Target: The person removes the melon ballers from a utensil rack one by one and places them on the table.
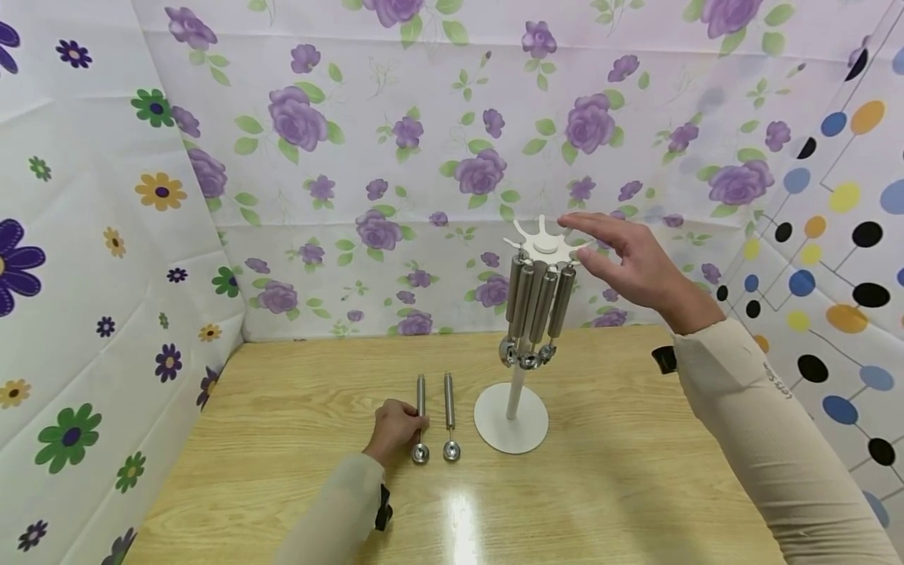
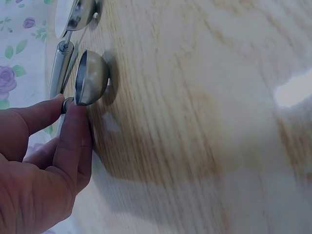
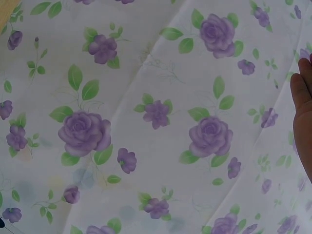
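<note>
With its thumb and fingertips, my left hand (image 1: 395, 430) pinches the neck of a metal scoop (image 1: 421, 453) lying on the table. Its round bowl (image 2: 92, 78) shows close up in the left wrist view. A second scoop (image 1: 450, 404) lies parallel, just to the right. Several similar scoops (image 1: 540, 302) hang bowl-down from a white rotating-style rack (image 1: 545, 245) with curved hooks. My right hand (image 1: 636, 263) is at the rack's right edge, fingers extended and thumb apart; the thumb tip appears to touch a hook. Only a side of it (image 3: 303, 117) enters the right wrist view.
The rack's round white base (image 1: 494, 439) stands on the wood-grain table (image 1: 600, 486). Behind hangs a purple-flowered cloth (image 1: 424, 157). Patterned sheets with daisies (image 1: 85, 314) and dots (image 1: 840, 275) enclose the left and right sides.
</note>
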The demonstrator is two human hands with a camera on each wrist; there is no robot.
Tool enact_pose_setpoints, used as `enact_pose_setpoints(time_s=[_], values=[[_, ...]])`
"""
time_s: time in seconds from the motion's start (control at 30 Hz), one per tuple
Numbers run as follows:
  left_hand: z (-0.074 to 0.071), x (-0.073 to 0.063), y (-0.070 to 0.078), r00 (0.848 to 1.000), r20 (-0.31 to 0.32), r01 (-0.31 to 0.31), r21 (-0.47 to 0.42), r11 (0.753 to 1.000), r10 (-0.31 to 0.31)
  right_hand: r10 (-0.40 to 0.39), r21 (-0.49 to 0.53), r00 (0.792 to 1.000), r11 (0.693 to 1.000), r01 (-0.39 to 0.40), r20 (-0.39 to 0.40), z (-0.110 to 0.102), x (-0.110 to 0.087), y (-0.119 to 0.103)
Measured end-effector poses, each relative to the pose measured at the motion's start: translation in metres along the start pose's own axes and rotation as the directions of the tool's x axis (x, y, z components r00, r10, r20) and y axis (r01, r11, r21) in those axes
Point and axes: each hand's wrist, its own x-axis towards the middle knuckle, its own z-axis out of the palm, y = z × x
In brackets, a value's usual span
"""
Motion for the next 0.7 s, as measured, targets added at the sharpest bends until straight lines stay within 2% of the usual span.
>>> enact_pose_setpoints(time_s=[0.23, 0.43, 0.7], values=[[-0.003, -0.001, 0.003, 1.000, 0.008, 0.025, 0.016, 1.000, -0.025, -0.008, 0.006, 1.000, 1.000, 0.008, 0.004, 0.000, 0.000, 0.001], [-0.014, -0.002, 0.005, 0.999, 0.018, 0.045, 0.025, 0.999, -0.045, -0.015, 0.017, 1.000, 1.000, 0.015, 0.013, 0.001, 0.001, 0.001], [-0.028, 0.000, 0.025, 0.999, 0.037, -0.027, 0.021, 0.999, 0.027, -0.013, 0.020, 1.000, 1.000, 0.013, 0.009, -0.001, 0.000, 0.002]])
